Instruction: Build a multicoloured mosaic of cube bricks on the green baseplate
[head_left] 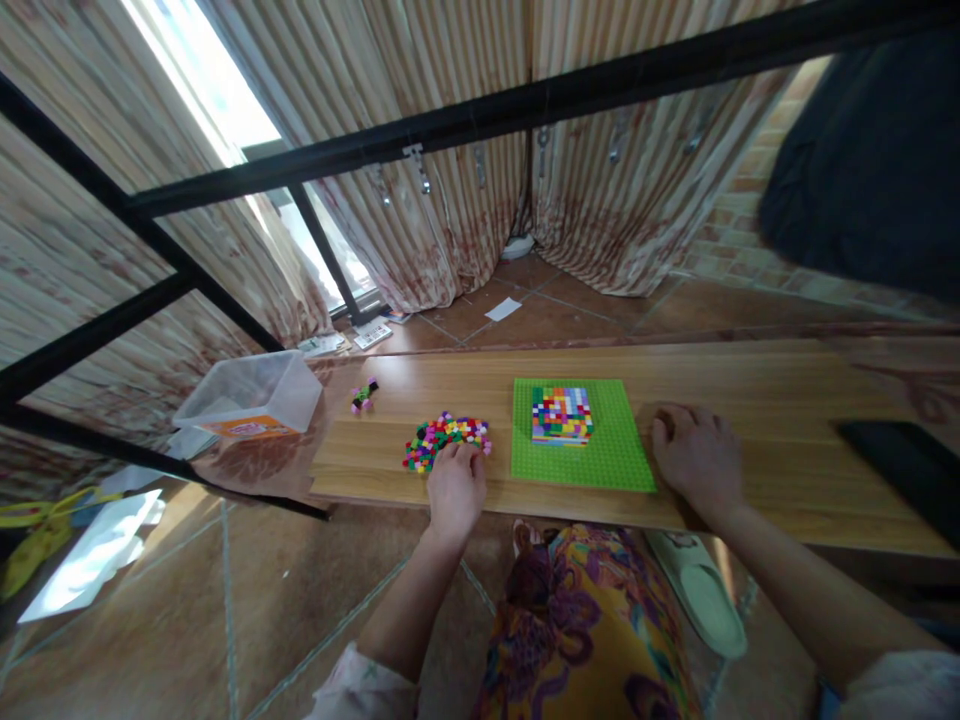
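My left hand point(457, 485) is at the near edge of a loose pile of small multicoloured building bricks point(442, 434). Its fingers are bent together at the bricks; what is between the fingertips is hidden. A green baseplate point(630, 455) lies to the right of the pile. On it stands a compact block of stacked bricks point(562, 416) in many colours, with white, lilac and orange ones showing on top. My right hand point(697, 455) rests palm down on the wooden tabletop just right of the baseplate, fingers loosely bent and slightly apart, with no brick visible in it.
A small group of pink, black and green bricks point(364, 395) lies at the table's left end. Beyond that end stands a translucent plastic box point(251, 400). A dark flat object point(900, 470) lies at the right. A black metal bar point(480, 118) crosses above the table.
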